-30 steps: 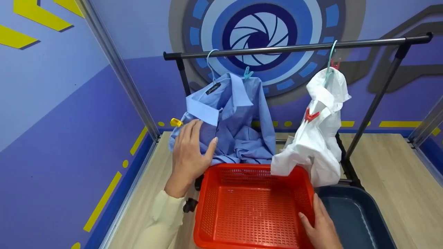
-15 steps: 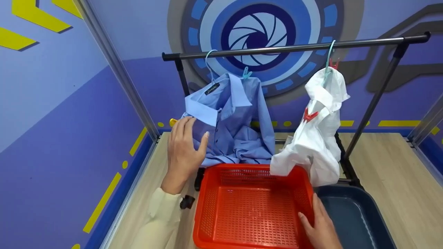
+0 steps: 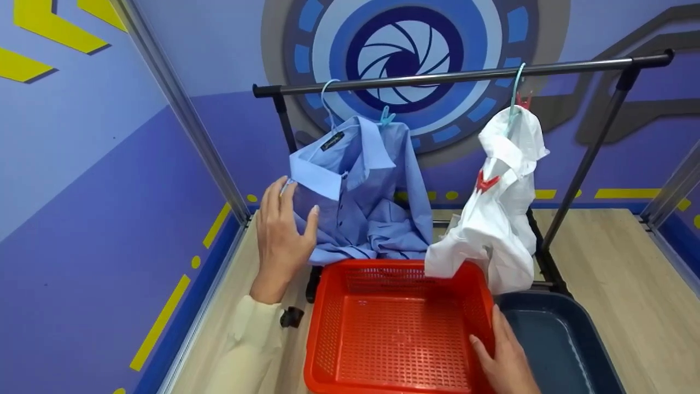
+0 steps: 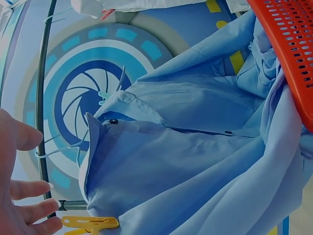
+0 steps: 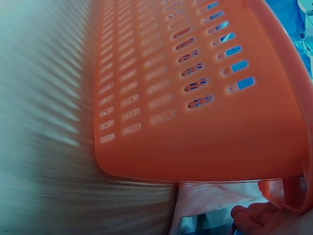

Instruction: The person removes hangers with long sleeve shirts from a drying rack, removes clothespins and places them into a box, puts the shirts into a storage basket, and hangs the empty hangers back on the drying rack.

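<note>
A blue collared shirt (image 3: pixel 377 191) hangs on a light-blue hanger at the rack's left. My left hand (image 3: pixel 281 235) is raised at the shirt's left shoulder, fingers spread, in the head view. In the left wrist view its fingertips are beside a yellow clothespin (image 4: pixel 93 223) clipped to the shirt, mostly hidden by the hand in the head view. My right hand (image 3: pixel 507 355) grips the right side of a red plastic basket (image 3: pixel 402 265), thumb over the inside and fingers outside. The right wrist view shows the basket's slotted wall (image 5: pixel 205 137) close up.
A black rack bar (image 3: pixel 437 80) spans the back. A white garment (image 3: pixel 497 235) hangs at right, with a red clothespin (image 3: pixel 486 181); its lower end overlaps the basket's back corner. A dark tray (image 3: pixel 558 339) stands right of the basket. A light-blue clothespin (image 3: pixel 386 116) sits by the shirt's collar.
My left hand has moved left, away from the shirt's front to its shoulder, now covering most of the yellow clothespin in the head view. My right hand stays on the basket.
</note>
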The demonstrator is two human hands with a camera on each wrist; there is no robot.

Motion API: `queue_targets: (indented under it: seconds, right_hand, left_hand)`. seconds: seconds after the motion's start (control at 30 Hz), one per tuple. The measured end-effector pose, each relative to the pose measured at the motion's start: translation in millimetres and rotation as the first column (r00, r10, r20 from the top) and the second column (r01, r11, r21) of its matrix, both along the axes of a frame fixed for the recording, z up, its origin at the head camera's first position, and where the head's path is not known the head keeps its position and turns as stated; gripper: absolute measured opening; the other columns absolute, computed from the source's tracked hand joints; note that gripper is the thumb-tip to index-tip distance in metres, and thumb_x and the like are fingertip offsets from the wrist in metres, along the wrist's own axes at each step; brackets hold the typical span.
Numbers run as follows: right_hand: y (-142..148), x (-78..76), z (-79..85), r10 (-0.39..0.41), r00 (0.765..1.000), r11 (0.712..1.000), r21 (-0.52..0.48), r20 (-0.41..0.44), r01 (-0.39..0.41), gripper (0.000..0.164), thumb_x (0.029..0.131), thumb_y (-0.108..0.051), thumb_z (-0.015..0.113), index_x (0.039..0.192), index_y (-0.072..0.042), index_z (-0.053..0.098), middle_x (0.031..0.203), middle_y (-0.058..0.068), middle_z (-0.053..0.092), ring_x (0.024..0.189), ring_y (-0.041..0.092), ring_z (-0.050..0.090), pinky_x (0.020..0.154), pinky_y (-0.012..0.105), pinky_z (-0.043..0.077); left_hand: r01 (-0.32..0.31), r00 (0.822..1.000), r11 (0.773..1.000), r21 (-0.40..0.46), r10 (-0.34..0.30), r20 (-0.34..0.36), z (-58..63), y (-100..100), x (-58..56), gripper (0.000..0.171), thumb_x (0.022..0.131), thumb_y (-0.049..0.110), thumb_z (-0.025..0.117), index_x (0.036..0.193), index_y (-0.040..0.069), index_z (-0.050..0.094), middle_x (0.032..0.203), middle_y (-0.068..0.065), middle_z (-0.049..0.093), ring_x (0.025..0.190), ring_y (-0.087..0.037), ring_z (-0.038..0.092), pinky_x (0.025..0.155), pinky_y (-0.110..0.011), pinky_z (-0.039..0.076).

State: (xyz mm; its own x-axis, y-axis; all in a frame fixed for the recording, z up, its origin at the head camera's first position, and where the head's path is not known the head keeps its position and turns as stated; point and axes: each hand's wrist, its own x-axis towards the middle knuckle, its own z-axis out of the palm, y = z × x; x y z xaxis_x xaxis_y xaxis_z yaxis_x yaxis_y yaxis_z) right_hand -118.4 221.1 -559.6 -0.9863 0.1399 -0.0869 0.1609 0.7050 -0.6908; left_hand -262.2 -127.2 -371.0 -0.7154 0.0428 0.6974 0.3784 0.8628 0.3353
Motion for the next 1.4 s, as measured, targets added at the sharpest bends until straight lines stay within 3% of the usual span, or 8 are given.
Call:
queue_targets:
  seconds: [0.43,0.67,0.93,1.4]
  right_hand:
    - [1,-0.8,0.4,0.002,0.999,1.000,-0.027,0.055,0.000,0.083,0.096,-0.024,0.055,0.154,-0.001,0.000,0.158,0.028,0.009,0.141,0.048,0.022,0.113,0.061,0.023]
    - [-1,-0.4,2.2,-0.001,1.000,1.000,-0.014,0.029,0.001,0.083,0.096,-0.023,0.057,0.153,0.002,0.002,0.157,0.029,0.011,0.141,0.049,0.022,0.112,0.061,0.024]
    - [0,-0.4,4.0,-0.005,0.997,1.000,-0.026,0.081,0.008,0.085,0.097,-0.030,0.055,0.154,-0.001,-0.002,0.158,0.028,0.008,0.142,0.048,0.020,0.113,0.061,0.023]
    - [-1,-0.7,3.1,-0.010,0.997,0.999,-0.040,0.077,0.013,0.084,0.096,-0.023,0.056,0.154,-0.003,-0.002,0.159,0.026,0.009,0.141,0.047,0.023,0.113,0.061,0.023]
  left_hand:
    - [-0.016,1.000,0.999,0.044,0.017,-0.019,-0.1,-6,-4.7,0.058,0.091,0.032,0.061,0.139,0.004,0.045,0.148,-0.014,0.041,0.136,-0.028,0.038,0.113,-0.049,0.031]
    - [-0.009,1.000,0.995,0.098,0.009,-0.005,-1.1,-10,-7.5,0.061,0.091,0.032,0.061,0.141,0.003,0.042,0.149,-0.014,0.038,0.137,-0.029,0.036,0.112,-0.050,0.031]
    - [0.007,1.000,0.991,0.136,-0.006,-0.003,-2.5,-14,-11.2,0.066,0.091,0.032,0.062,0.144,0.002,0.036,0.149,-0.015,0.038,0.136,-0.028,0.038,0.113,-0.048,0.031]
    - [-0.058,0.992,0.979,0.196,0.034,0.124,-5.5,-24,-15.3,0.068,0.093,0.036,0.059,0.147,0.007,0.031,0.150,-0.013,0.037,0.135,-0.028,0.039,0.112,-0.050,0.032]
